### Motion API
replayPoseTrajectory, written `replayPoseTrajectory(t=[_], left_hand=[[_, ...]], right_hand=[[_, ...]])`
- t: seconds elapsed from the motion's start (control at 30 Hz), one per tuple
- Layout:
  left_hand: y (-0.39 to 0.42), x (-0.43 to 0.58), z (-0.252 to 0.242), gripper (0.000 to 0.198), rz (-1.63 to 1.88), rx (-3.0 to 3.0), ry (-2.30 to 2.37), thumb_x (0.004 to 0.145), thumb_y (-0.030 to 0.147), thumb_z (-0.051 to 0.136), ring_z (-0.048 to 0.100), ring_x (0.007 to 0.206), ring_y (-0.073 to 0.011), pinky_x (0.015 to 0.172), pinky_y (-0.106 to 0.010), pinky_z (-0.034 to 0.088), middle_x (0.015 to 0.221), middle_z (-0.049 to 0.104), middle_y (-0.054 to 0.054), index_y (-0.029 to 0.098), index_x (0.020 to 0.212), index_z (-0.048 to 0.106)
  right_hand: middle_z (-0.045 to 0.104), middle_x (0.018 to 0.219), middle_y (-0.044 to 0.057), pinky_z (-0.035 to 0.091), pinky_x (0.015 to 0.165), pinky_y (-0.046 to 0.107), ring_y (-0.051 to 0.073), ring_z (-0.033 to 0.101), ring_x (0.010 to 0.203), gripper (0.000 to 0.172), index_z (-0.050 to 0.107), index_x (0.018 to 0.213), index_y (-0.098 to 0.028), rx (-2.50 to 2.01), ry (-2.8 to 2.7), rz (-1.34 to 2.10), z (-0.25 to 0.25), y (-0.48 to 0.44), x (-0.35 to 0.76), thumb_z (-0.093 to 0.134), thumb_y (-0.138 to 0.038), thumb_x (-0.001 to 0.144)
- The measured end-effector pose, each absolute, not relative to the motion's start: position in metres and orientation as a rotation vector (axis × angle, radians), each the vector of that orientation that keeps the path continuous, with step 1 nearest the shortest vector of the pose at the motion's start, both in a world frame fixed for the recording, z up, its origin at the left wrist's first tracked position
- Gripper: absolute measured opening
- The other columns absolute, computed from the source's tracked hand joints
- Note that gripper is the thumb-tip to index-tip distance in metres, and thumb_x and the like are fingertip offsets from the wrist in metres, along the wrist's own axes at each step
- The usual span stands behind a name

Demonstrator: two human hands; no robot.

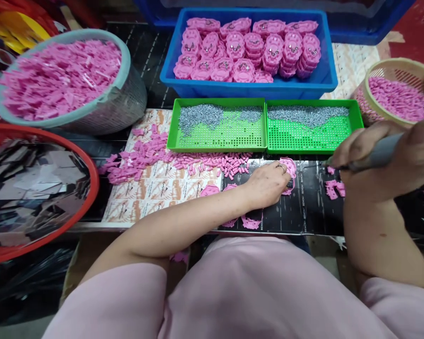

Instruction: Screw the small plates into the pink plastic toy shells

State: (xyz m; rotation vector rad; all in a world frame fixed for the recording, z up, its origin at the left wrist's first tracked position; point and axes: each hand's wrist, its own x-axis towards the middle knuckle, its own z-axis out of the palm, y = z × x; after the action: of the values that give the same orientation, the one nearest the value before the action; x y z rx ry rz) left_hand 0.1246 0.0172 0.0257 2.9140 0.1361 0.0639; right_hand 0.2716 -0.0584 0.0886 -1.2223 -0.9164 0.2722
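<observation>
My left hand (pixel 267 182) rests on the work surface with its fingers closed on a round pink plastic part (pixel 289 168). My right hand (pixel 381 157) is wrapped round a grey pen-like tool (pixel 374 157) whose tip points left toward that part. More pink round parts (pixel 209 190) lie by my left forearm. Two green trays (pixel 219 141) (pixel 309 141) holding small metal screws stand just beyond my hands. Small pink pegs (pixel 215 162) are strewn in front of the left tray.
A blue bin (pixel 247 87) of stacked pink assembled parts stands behind the trays. A grey basket (pixel 102 108) of pink pieces is at far left, a red basin (pixel 38 136) below it, and a beige basket (pixel 395 63) of pink pegs at right.
</observation>
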Motion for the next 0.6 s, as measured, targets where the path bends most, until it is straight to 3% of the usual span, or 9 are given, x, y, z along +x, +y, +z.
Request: replayPoseTrajectory(t=[0.07,0.13,0.43,0.6], left_hand=[[0.017,0.125,0.026,0.017,0.073,2.925,0.132,0.09,0.024,0.054,0.056,0.097,-0.0239,0.085,-0.033,0.046,0.093,0.064,-0.011,0.011,0.093,0.065],[0.017,0.125,0.025,0.018,0.085,2.938,0.127,0.09,0.024,0.054,0.056,0.097,-0.0241,0.084,-0.034,0.046,0.093,0.064,-0.011,0.011,0.094,0.065],[0.016,0.122,0.025,0.016,0.061,2.933,0.132,0.091,0.021,0.053,0.057,0.098,-0.0235,0.081,-0.033,0.047,0.096,0.065,-0.009,0.012,0.095,0.065],[0.018,0.122,0.026,0.017,0.012,2.927,0.134,0.093,0.021,0.051,0.057,0.1,-0.0232,0.08,-0.032,0.047,0.099,0.065,-0.009,0.013,0.096,0.065]], right_hand=[[0.047,0.045,-0.008,0.037,0.031,0.024,0.01,0.041,0.032,0.015,0.068,0.086,-0.032,-1.068,-0.947,0.241,0.086,-0.065,0.257,0.061,-0.044,0.083],[0.048,0.046,-0.009,0.038,0.031,0.023,0.01,0.042,0.032,0.024,0.066,0.105,-0.039,-0.962,-0.972,0.257,0.08,-0.067,0.247,0.064,-0.036,0.082],[0.052,0.051,-0.007,0.039,0.035,0.024,0.011,0.045,0.038,0.018,0.066,0.102,-0.036,-0.94,-0.957,0.273,0.067,-0.067,0.244,0.061,-0.032,0.085],[0.051,0.05,-0.007,0.036,0.034,0.027,0.013,0.045,0.037,0.031,0.061,0.114,-0.035,-0.961,-0.916,0.316,0.065,-0.067,0.244,0.062,-0.035,0.084]])
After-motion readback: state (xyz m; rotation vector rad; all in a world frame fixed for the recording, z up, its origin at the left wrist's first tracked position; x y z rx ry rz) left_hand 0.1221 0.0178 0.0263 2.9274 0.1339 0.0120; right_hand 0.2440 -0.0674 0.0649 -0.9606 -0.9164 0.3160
